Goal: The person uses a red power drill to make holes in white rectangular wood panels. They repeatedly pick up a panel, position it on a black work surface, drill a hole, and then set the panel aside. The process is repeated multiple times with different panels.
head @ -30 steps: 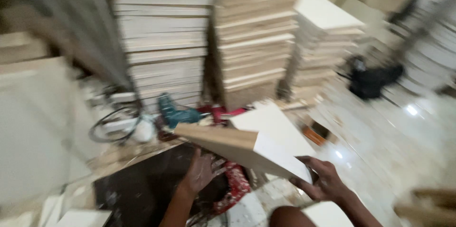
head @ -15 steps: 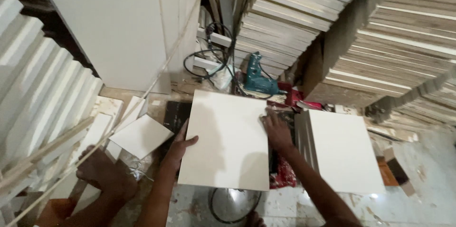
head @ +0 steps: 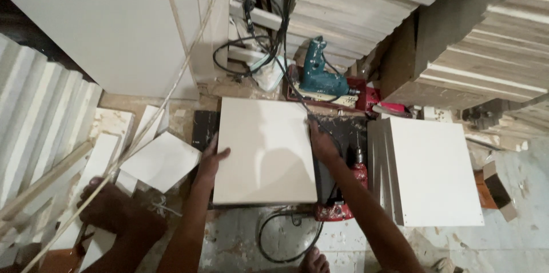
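Observation:
A square white board panel [head: 263, 150] lies flat on a dark low work surface [head: 340, 136] in the middle of the head view. My left hand [head: 210, 161] grips the panel's left edge, thumb on top. My right hand [head: 321, 142] presses against its right edge. The panel sits level between both hands.
A stack of white panels [head: 434, 170] lies just right of the work surface. A teal power drill [head: 320, 76] and black cables [head: 251, 50] sit behind. Loose white offcuts [head: 160, 161] lie at left beside leaning boards [head: 34, 118]. Tall stacks of panels [head: 400, 10] stand behind. My knee [head: 114, 210] is lower left.
A second ago I held the panel tilted in the air. It has come down flat onto the work surface, and my view has swung downward.

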